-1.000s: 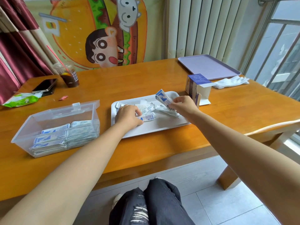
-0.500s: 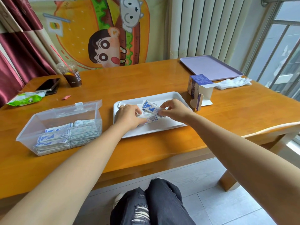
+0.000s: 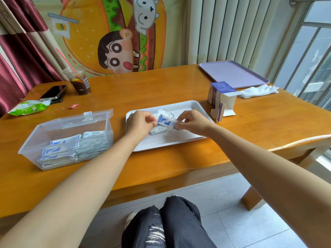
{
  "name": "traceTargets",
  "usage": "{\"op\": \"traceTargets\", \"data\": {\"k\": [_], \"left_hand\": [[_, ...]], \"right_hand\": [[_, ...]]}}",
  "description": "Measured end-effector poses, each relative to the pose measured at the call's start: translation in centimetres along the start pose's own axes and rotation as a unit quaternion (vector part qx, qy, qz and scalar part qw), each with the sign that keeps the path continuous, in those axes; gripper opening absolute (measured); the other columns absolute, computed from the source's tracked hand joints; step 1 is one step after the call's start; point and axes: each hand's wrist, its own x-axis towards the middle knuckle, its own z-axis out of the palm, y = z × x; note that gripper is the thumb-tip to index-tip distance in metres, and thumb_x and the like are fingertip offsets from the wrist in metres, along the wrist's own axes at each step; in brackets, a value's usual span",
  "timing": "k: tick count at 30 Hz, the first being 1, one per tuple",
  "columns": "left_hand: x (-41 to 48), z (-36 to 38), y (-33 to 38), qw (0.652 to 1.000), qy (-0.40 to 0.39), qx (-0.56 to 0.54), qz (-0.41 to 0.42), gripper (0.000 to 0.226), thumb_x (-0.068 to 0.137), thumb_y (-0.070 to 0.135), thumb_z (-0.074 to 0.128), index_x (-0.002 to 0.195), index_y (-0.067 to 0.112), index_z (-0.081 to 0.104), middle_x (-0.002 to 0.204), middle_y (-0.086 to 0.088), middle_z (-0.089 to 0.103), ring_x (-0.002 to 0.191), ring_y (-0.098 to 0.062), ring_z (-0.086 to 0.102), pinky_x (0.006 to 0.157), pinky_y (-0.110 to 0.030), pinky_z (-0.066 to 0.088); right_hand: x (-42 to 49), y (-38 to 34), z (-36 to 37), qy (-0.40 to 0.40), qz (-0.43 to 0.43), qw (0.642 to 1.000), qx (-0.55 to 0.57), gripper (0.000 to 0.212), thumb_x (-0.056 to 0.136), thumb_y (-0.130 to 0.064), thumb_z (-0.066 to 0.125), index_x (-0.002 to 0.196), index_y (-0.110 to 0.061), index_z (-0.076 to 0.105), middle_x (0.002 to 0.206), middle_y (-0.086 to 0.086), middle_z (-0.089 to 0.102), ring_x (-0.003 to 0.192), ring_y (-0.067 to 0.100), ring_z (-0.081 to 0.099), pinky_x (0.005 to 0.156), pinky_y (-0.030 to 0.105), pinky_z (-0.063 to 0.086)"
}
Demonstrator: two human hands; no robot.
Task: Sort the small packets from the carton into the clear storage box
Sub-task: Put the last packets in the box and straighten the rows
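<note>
- At the centre of the frame, two hands meet over one white tray (image 3: 180, 141). The left hand (image 3: 138, 122) and the right hand (image 3: 194, 122) each pinch one end of a single blue-and-white packet (image 3: 167, 121), thumb against curled fingers, so both grips are narrow.
- Under that packet, a small loose pile of packets (image 3: 158, 130) lies on the tray (too crumpled together to count).
- At the left of the frame stands one clear storage box (image 3: 71, 122) with its lid folded back. It holds two stacks of packets (image 3: 75, 149) side by side against its near wall.
- Right of the white tray stands one carton (image 3: 221, 94), upright, with its flaps open.
- At the upper right lie one lilac tray (image 3: 232, 72) and one heap of white cloth (image 3: 258, 91).
- Along the upper left are one cup (image 3: 79, 80) of dark drink, one phone (image 3: 53, 92), one green wrapper (image 3: 28, 109) and one red scrap (image 3: 73, 106).
- A second ago the right hand alone held the packet up at the right end of the tray, close to the carton, while the left hand pressed on the pile. Now the packet sits at mid-tray between both hands.
- The table (image 3: 143, 83) is glossy orange wood.
- Both trays are smooth rectangles with rounded corners.
- The box is thin and transparent.
- The packets are flat, rectangular and crinkled.
- The carton is purple-and-white cardboard.
</note>
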Motion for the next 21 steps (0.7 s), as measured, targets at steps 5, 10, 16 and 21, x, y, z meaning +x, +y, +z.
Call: {"op": "traceTargets", "data": {"k": [5,10,16,21], "left_hand": [[-0.4,-0.8,0.1,0.993,-0.086,-0.062,0.046,0.01,0.087,0.009,0.068,0.085,0.017,0.075,0.08,0.004,0.069,0.068,-0.006,0.056,0.059,-0.014,0.04],[-1.7,-1.5,0.2,0.985,-0.13,-0.114,0.021,0.026,0.097,0.018,0.047,0.09,0.015,0.072,0.086,-0.001,0.065,0.071,-0.012,0.053,0.057,-0.016,0.04],[-3.3,-0.9,-0.6,0.989,-0.117,0.054,0.069,0.024,0.084,0.034,0.07,0.08,0.01,0.068,0.067,0.0,0.057,0.062,-0.016,0.049,0.052,-0.025,0.03],[-3.8,-0.5,-0.7,0.99,-0.077,0.089,0.072,0.015,0.085,0.032,0.069,0.09,0.018,0.071,0.07,0.005,0.057,0.06,-0.013,0.048,0.053,-0.025,0.031]], "right_hand": [[-0.5,-0.7,0.5,-0.001,-0.078,0.994,-0.076,0.024,0.081,-0.025,0.074,0.099,-0.01,0.072,0.1,-0.008,0.065,0.074,0.009,0.053,0.062,0.019,0.04],[-1.0,-1.2,1.2,0.013,-0.094,0.984,-0.152,0.018,0.083,-0.028,0.071,0.093,-0.013,0.075,0.081,-0.006,0.065,0.061,0.005,0.047,0.051,0.012,0.029],[-1.9,-2.2,2.4,-0.001,-0.107,0.979,-0.171,0.018,0.079,-0.014,0.065,0.097,-0.016,0.069,0.084,0.002,0.066,0.07,0.016,0.052,0.061,0.027,0.04],[-2.1,-2.1,2.3,-0.005,-0.1,0.986,-0.134,0.036,0.079,-0.014,0.068,0.112,-0.017,0.054,0.087,-0.006,0.06,0.075,0.019,0.058,0.065,0.034,0.048]]}}
